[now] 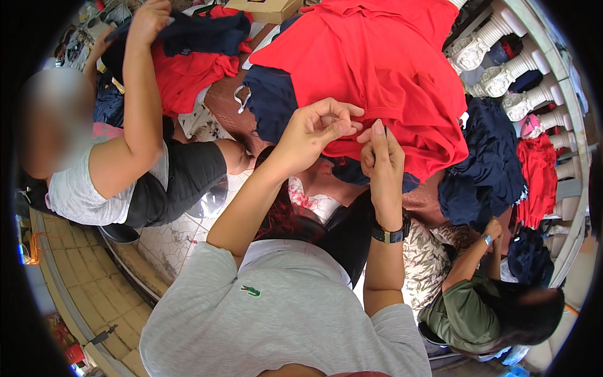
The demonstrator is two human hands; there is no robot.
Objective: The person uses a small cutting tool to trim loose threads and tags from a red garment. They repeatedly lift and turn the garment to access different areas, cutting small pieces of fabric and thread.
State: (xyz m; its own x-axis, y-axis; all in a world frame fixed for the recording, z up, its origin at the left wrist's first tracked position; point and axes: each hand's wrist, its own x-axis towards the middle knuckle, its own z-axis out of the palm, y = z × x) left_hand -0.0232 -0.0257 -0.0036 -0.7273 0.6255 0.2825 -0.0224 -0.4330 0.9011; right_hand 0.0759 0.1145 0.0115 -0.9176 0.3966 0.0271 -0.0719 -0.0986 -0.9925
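A large red garment (370, 63) lies spread in front of me, on top of navy cloth (270, 97). My left hand (317, 133) is held over the red garment's near edge, thumb and fingers curled together in a pinch. Whatever is between those fingertips is too small to make out. Just to the right, my right hand (383, 154) is closed, index finger and thumb pointing up. A thin dark tip shows beside that index finger, but its kind is unclear. The two hands' fingertips are close together.
At left a seated person (119, 157) lifts navy cloth (207, 34) near a red garment (188, 75). Another person (477, 301) sits at lower right by a navy clothes pile (483, 163). White balusters (496, 81) line the right side. A cardboard box (267, 7) stands at the far edge.
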